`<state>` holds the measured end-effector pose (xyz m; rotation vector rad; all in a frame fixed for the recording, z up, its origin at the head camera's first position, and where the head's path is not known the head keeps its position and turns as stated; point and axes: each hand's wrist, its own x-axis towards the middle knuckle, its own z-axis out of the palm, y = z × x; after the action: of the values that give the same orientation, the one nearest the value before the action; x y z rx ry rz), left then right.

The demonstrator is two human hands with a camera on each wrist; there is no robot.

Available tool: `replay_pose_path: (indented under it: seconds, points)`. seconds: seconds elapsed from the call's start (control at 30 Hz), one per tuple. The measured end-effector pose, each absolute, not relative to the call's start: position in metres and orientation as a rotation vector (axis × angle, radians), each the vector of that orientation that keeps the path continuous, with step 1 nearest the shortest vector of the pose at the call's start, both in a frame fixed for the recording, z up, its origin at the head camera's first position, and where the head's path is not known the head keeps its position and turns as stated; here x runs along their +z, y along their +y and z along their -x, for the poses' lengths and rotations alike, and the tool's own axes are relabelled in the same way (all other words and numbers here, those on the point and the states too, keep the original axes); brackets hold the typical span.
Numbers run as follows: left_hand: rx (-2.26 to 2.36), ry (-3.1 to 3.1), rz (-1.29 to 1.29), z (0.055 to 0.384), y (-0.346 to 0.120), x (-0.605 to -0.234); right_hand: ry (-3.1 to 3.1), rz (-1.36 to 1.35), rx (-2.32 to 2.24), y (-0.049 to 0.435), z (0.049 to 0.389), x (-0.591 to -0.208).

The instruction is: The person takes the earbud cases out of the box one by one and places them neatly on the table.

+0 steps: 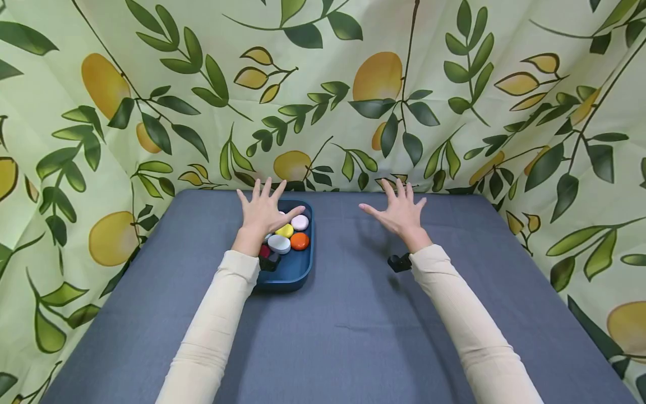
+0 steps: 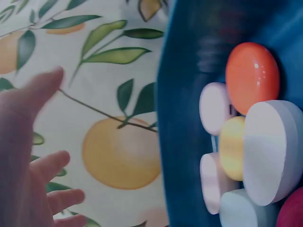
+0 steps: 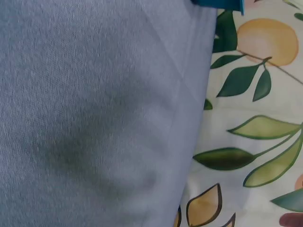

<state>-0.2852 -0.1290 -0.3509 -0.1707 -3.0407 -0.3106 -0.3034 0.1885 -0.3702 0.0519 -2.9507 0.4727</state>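
My left hand is spread above a blue tray, its fingers straight and holding nothing. Inside the tray lie several smooth rounded pieces: an orange one, a yellow one, a large white one, a pale pink one and a dark red one. The hand and sleeve hide the tray's left side in the head view. Over the table, right of the tray, my right hand hovers with fingers spread and nothing in it. Only a fingertip shows in the right wrist view.
A grey-blue cloth covers the table. Behind it and at both sides hangs a curtain printed with lemons and leaves. A black wrist camera sits under the right wrist, another by the left.
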Motion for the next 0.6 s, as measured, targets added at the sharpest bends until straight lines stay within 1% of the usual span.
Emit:
replay_pose_path:
  seconds: [0.27, 0.47, 0.6]
  points:
    - [-0.435, -2.994, 0.272, 0.265, -0.145, -0.337, -2.893, -0.179, 0.668, 0.178, 0.291, -0.369]
    - [-0.684, -2.994, 0.358, 0.248, -0.165, -0.329, -2.855, -0.329, 0.937, 0.163, 0.28, -0.369]
    - [-0.879, -2.994, 0.422, 0.239, -0.183, -0.331, -2.806, -0.438, 1.089, 0.149, 0.272, -0.371]
